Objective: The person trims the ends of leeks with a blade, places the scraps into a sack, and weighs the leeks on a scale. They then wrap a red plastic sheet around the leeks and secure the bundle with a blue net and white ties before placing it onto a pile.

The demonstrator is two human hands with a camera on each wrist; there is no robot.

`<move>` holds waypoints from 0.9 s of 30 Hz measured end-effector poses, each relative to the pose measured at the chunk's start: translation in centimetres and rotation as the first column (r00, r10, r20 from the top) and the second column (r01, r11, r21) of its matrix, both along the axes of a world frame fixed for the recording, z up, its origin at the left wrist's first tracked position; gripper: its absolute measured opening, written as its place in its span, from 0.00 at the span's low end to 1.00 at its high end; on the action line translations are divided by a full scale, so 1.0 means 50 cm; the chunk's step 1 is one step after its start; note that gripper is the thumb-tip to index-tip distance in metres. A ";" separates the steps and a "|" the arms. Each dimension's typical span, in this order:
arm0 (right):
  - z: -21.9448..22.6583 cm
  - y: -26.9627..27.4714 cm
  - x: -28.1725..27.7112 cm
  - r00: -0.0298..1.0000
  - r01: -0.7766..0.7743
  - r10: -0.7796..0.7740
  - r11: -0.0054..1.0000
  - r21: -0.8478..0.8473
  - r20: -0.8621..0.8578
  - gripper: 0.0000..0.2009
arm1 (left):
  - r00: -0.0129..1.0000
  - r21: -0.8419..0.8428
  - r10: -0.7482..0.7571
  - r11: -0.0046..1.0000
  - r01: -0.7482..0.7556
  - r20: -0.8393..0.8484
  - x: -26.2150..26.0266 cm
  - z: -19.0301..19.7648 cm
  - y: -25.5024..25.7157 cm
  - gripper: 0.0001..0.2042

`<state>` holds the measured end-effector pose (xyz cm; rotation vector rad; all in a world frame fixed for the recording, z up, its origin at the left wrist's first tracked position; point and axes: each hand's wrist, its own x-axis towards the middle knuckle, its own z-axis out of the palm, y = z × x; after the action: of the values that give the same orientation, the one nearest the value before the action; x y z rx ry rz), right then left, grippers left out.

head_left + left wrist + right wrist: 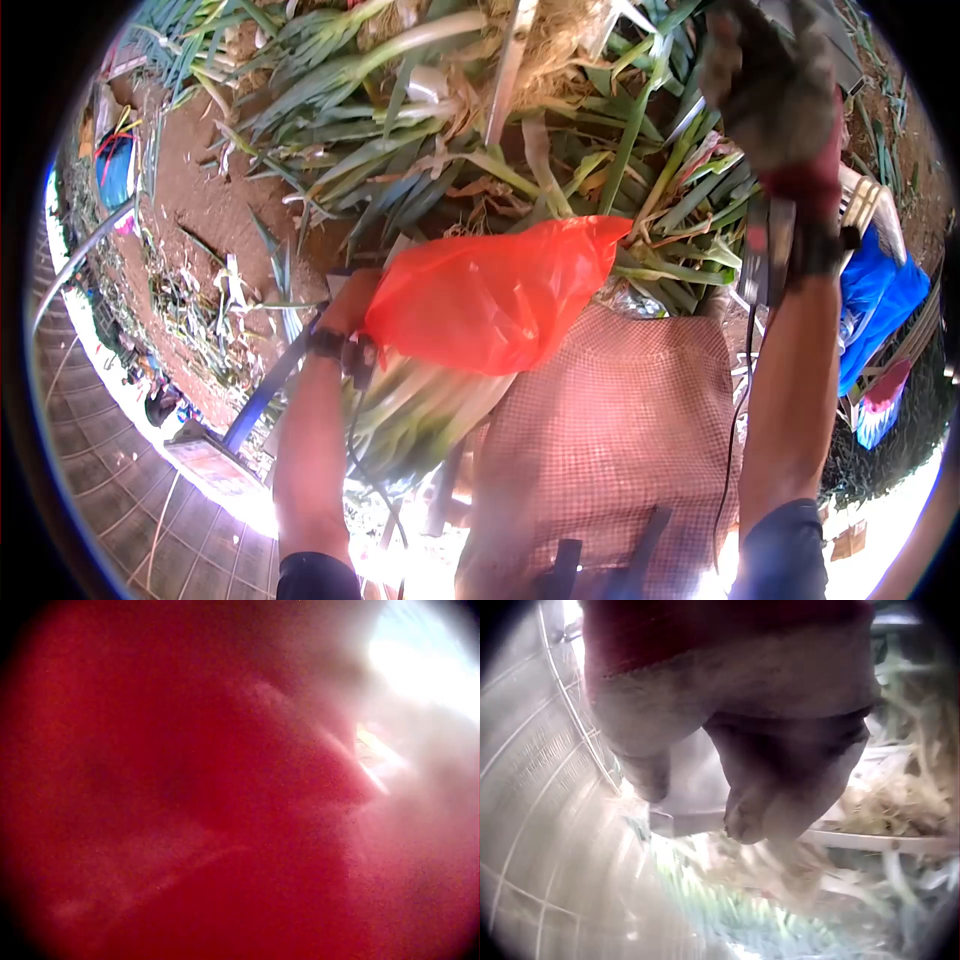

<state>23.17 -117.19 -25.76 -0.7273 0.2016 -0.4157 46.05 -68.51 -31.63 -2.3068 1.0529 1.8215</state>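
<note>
A thin red plastic bag (pixel 500 295) spreads over a bundle of long green onions (pixel 420 400), whose pale stalks and green leaves come out below it. My left hand (pixel 352 300) is at the bag's left edge, its fingers hidden behind the plastic; I cannot tell what they grip. Red plastic fills the left wrist view. My right hand (pixel 770 95), in a dirty grey and red glove, is raised at the upper right. In the right wrist view, its thumb and loosely bent fingers (pixel 765 814) hang apart, with a grey boxy object (pixel 694 780) showing in the gap.
A heap of green onions (pixel 400 150) with straw-coloured roots lies ahead, crossed by a thin upright bar (pixel 508 75). Checked cloth (pixel 620 400) covers the lap. A blue bag (pixel 875 300) sits at the right, and a blue metal bar (pixel 262 395) slants at the left.
</note>
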 end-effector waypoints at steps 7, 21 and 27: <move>-0.164 0.288 -0.169 0.432 -0.139 0.073 0.990 0.013 -0.899 0.25 | 0.991 0.031 0.132 0.991 -0.131 -0.031 -0.009 0.016 -0.020 0.18; -0.233 0.657 -0.215 0.625 -0.271 0.362 0.932 0.243 -0.692 0.26 | 0.940 0.028 0.287 0.958 -0.287 -0.182 0.005 -0.010 0.007 0.21; -0.235 0.721 -0.280 0.624 -0.482 -0.074 0.747 -0.457 -0.778 0.22 | 0.937 -0.009 0.269 0.961 -0.278 -0.223 0.002 0.018 -0.042 0.20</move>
<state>9.19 -81.12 -37.54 -1.5914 0.8016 0.1289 46.12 -70.58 -30.75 -2.4230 0.8264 2.2214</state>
